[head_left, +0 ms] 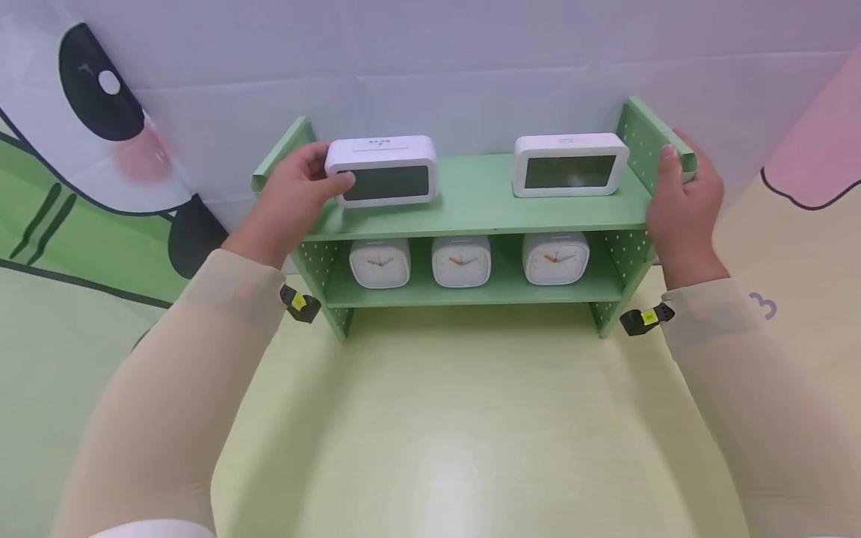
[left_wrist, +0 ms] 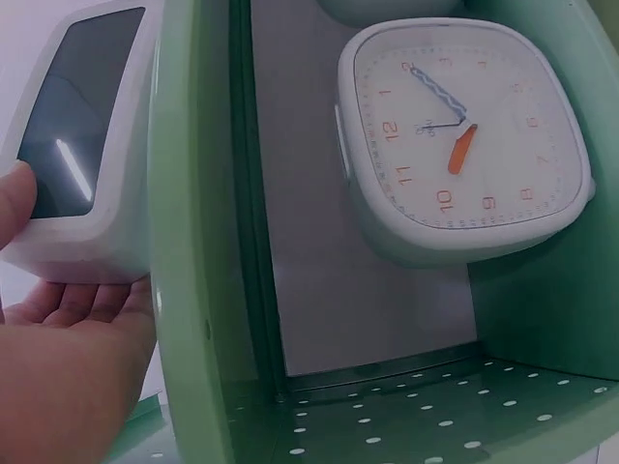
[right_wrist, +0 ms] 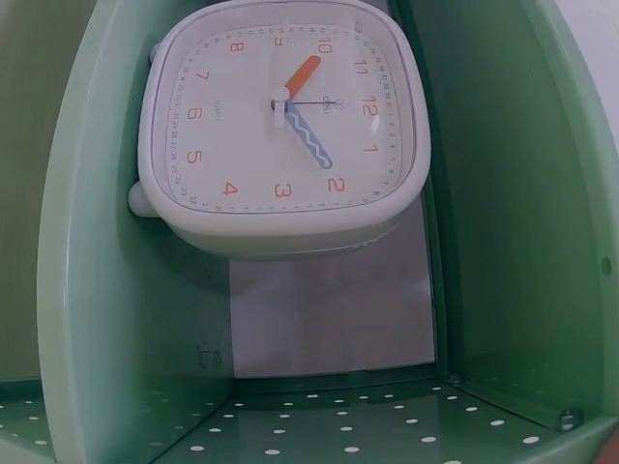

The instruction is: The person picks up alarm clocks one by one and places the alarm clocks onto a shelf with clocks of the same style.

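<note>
My left hand (head_left: 289,196) grips the left end of a white digital clock (head_left: 383,168) over the top board of a green shelf (head_left: 471,213), thumb on the dark screen. In the left wrist view the fingers of that hand (left_wrist: 77,377) curl round the end of the clock (left_wrist: 106,237). Whether its base touches the board I cannot tell. On the right, my right hand (head_left: 687,209) holds the shelf's side panel (head_left: 655,134), thumb on the inner side and fingers outside. A second white digital clock (head_left: 570,164) stands on the top board near it.
Three white analog alarm clocks stand on the lower board: left (head_left: 380,263), middle (head_left: 461,261) and right (head_left: 556,258). Perforated side panels bound the shelf. It stands on a pale table (head_left: 464,403) against a cloth backdrop (head_left: 471,97) with cartoon prints.
</note>
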A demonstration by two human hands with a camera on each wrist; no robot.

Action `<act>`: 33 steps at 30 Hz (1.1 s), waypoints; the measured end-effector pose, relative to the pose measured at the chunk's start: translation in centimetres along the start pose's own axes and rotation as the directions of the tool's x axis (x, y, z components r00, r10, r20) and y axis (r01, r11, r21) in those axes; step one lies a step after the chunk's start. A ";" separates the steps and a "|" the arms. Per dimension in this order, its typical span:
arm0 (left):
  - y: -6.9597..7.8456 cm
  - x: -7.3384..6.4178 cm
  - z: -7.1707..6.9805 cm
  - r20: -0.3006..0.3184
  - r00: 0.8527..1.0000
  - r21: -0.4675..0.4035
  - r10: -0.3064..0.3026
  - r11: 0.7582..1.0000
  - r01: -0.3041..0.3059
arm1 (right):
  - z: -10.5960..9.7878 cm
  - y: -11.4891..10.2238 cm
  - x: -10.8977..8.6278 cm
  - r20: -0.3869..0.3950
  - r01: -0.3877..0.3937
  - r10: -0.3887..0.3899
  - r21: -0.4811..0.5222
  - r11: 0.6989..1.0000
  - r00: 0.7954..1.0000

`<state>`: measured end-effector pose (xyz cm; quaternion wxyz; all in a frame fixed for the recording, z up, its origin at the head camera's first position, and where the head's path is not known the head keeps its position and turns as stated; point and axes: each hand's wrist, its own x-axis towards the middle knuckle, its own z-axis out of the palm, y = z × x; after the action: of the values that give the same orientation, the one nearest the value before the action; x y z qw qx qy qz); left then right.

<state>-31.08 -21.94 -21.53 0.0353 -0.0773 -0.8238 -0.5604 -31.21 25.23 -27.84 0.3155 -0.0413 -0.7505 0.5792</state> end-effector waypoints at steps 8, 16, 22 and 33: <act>0.4 1.9 0.8 0.051 0.999 0.041 0.001 0.999 -0.003 | -0.1 -0.1 -0.2 0.002 -0.011 0.011 0.001 1.000 1.000; 0.3 2.8 0.6 0.040 0.999 0.055 -0.011 0.998 0.009 | -0.1 -0.3 -0.3 0.015 -0.020 0.020 0.003 1.000 1.000; -0.7 3.3 0.7 0.068 0.998 0.077 -0.013 0.997 0.008 | -0.3 -0.4 -0.4 0.002 -0.006 0.006 -0.003 1.000 1.000; -1.0 4.5 1.3 0.119 0.993 0.225 -0.013 0.974 -0.015 | -0.4 -0.5 -0.3 -0.004 -0.013 0.013 0.007 1.000 1.000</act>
<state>-35.60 -20.69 -22.25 -0.0052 -0.1067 -0.8828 -0.4575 -30.65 25.29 -27.45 0.3134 -0.0464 -0.7474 0.5840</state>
